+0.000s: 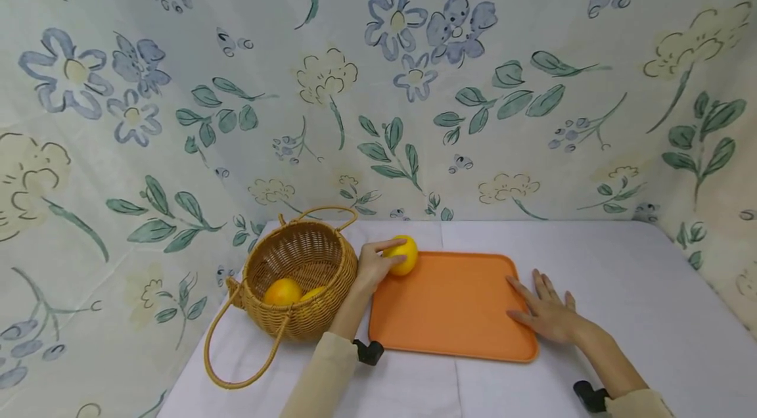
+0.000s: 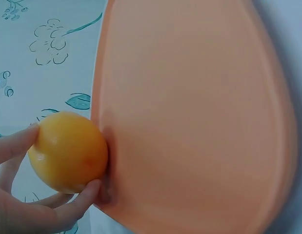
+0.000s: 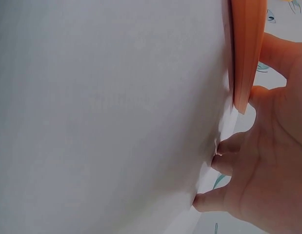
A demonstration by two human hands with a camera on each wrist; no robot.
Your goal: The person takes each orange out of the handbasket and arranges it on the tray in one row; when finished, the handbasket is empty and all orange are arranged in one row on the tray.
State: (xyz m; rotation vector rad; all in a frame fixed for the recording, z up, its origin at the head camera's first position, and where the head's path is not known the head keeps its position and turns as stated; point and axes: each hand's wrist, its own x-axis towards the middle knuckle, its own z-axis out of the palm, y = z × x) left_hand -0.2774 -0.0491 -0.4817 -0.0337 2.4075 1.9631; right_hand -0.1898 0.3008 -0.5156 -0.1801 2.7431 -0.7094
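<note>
My left hand [image 1: 371,268] pinches a round yellow-orange orange [image 1: 407,256] between thumb and fingers, over the far left corner of an orange tray [image 1: 449,313]. In the left wrist view, the orange [image 2: 68,152] overlaps the tray's rim at that corner, with a fingertip low on its side. My right hand [image 1: 550,313] lies with fingers spread at the tray's right edge. The right wrist view has its thumb and a finger against the tray's side [image 3: 246,53], while the other fingertips [image 3: 202,201] reach down to the white cloth.
A wicker basket [image 1: 307,326] stands left of the tray, close to my left forearm. Inside it are another orange [image 1: 282,291] and a partly hidden yellow fruit [image 1: 313,293]. Its front handle [image 1: 221,378] hangs out toward me. A floral curtain [image 1: 378,109] hangs behind the table.
</note>
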